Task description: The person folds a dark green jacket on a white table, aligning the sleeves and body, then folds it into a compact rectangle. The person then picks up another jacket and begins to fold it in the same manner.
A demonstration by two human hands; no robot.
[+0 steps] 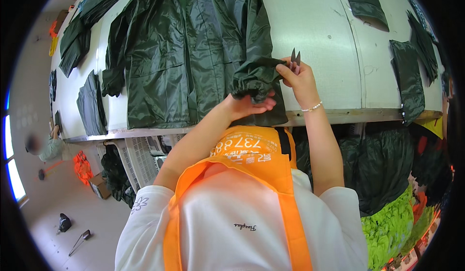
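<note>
A dark green jacket (160,72) of shiny fabric lies spread on the pale table, its front towards me. The elastic sleeve cuff (254,84) on its right side is lifted and bunched. My left hand (249,106) is under this cuff, palm up with fingers stretched out; its thumb is hidden by the fabric. My right hand (301,80) is closed round a small pair of thread snips (295,58), blades pointing away from me. Its thumb and forefinger also pinch the sleeve fabric beside the cuff.
Folded dark green garments lie at the table's left (91,104) and right (409,80). Below the metal table edge (339,116) hang dark garments (373,164), above a lime-green pile (390,222). A person (51,147) is at the far left, near an orange garment (82,167) on the floor.
</note>
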